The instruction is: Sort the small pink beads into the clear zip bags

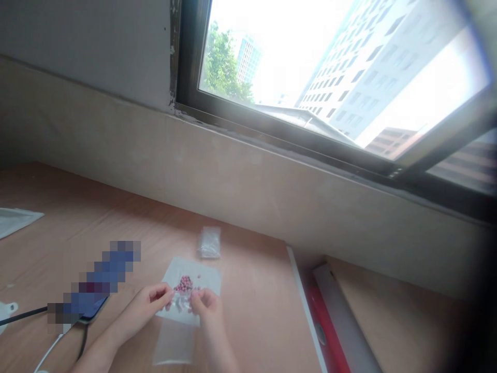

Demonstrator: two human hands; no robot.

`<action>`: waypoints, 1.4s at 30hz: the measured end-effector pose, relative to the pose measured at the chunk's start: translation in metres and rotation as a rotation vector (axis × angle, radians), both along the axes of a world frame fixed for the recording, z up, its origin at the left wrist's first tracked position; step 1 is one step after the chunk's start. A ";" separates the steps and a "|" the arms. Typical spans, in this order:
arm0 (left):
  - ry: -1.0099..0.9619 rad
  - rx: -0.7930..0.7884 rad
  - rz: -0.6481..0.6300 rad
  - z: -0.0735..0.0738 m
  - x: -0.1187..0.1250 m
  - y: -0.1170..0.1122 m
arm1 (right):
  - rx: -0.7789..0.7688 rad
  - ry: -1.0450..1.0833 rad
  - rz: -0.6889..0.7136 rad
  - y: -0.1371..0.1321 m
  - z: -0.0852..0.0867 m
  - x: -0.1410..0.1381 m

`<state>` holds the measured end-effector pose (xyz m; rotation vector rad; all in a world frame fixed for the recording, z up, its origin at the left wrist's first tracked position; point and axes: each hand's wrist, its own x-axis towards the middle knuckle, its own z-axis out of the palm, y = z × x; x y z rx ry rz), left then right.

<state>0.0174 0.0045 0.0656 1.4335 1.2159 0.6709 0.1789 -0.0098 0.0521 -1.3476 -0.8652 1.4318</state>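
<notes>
My left hand point(149, 303) and my right hand point(205, 304) are close together over a white sheet point(202, 277) on the wooden table point(97, 223). Both pinch a small clear plastic bag point(180, 300) between fingertips. A little heap of pink beads point(184, 283) lies on the sheet just beyond the bag. Another small clear bag point(209, 242) lies farther back. A flat clear bag point(174, 342) lies between my forearms.
A phone point(93, 306) with cables lies to the left, partly blurred out. A white packet point(15, 220) sits at the far left edge. A red and white box point(330, 321) stands in a gap to the right. A stone sill and window rise behind.
</notes>
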 end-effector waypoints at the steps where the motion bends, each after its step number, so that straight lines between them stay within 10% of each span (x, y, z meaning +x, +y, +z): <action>1: -0.003 0.007 0.013 -0.002 0.001 0.001 | -0.016 0.003 0.016 -0.003 -0.006 0.000; 7: 0.006 0.002 0.097 -0.012 -0.001 0.015 | -0.105 -0.007 0.002 -0.002 -0.034 0.006; 16: 0.176 0.073 0.242 -0.057 -0.029 0.011 | 0.138 -0.720 -0.306 0.143 -0.008 0.043; 21: 0.329 0.230 0.218 -0.083 -0.031 0.002 | 0.106 -0.886 -0.302 0.160 -0.025 0.040; 28: 0.341 0.258 0.222 -0.074 -0.029 0.000 | 0.235 -0.991 -0.310 0.121 -0.020 0.054; 37: 0.318 0.271 0.291 -0.058 -0.027 -0.013 | 0.048 -0.855 -0.289 -0.035 -0.062 0.060; 42: 0.316 0.250 0.266 -0.052 -0.029 -0.030 | 0.110 -1.100 -0.309 -0.051 -0.059 0.044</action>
